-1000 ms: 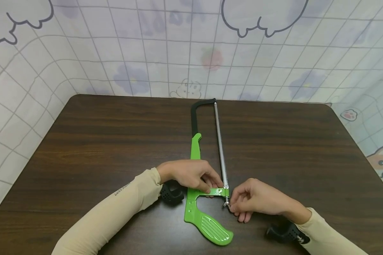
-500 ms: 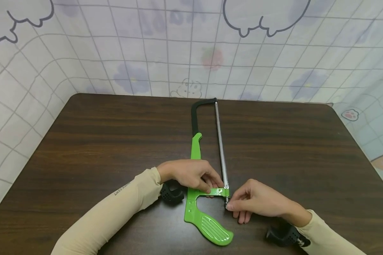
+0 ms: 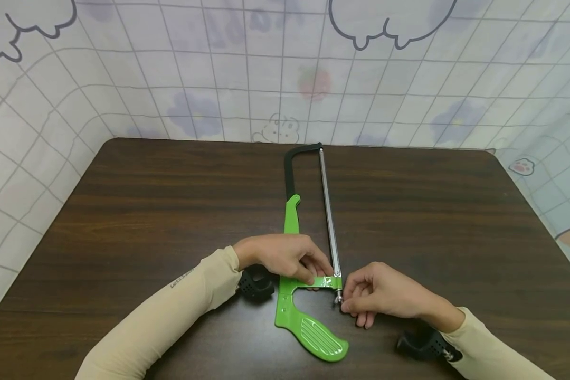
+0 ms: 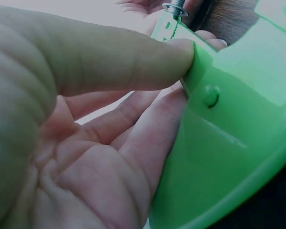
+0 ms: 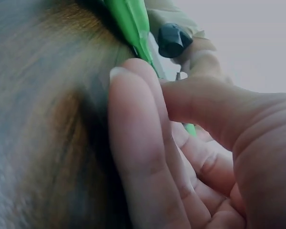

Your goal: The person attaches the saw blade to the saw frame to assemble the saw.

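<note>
A hacksaw (image 3: 292, 216) lies on the table, its green handle (image 3: 320, 338) toward me and its black front frame pointing away. The silver blade (image 3: 329, 211) runs along its right side. My left hand (image 3: 285, 256) grips the green cross arm of the frame, thumb on top; the left wrist view shows the thumb and fingers pinching the green metal (image 4: 212, 95). At the arm's end sits a small wing nut (image 3: 338, 300) on a threaded screw (image 4: 177, 8). My right hand (image 3: 385, 293) has thumb and forefinger at the wing nut, which the fingers mostly hide in the right wrist view.
A dark wood table (image 3: 171, 200) lies under the saw. A white grid-patterned cloth (image 3: 218, 68) rises behind it and at both sides. Black wrist devices (image 3: 256, 285) sit below each wrist.
My right thumb and forefinger closed over the wing nut, then drew slightly back right, showing more of it. The left hand keeps its grip and the hacksaw stays in place.
</note>
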A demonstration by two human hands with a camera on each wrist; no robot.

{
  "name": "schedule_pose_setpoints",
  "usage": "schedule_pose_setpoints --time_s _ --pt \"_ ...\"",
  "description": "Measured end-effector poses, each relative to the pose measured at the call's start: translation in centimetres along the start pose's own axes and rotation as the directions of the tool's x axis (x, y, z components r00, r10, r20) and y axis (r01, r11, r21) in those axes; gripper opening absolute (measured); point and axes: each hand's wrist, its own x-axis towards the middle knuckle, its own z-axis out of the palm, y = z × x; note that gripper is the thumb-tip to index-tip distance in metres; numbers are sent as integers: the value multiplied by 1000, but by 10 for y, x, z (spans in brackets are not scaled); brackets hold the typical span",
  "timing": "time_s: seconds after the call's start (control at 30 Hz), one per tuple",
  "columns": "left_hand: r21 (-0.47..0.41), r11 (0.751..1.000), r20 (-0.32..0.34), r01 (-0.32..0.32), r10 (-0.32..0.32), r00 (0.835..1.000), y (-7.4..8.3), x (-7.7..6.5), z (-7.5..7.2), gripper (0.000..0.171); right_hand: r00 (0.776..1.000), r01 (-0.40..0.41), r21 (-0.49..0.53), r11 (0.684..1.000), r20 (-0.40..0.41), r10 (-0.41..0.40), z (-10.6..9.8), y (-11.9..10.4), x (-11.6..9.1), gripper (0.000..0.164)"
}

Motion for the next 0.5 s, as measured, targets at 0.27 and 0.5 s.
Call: schedule_pose_setpoints --time_s 0.27,0.5 --pt "-6 1000 0 1 -1 1000 -1 2 0 39 1000 -4 -25 1000 -22 4 2 -2 0 17" --pt "-4 1000 -3 10 -10 1000 -2 1 1 39 1000 -8 -48 999 -10 8 3 -3 0 22"
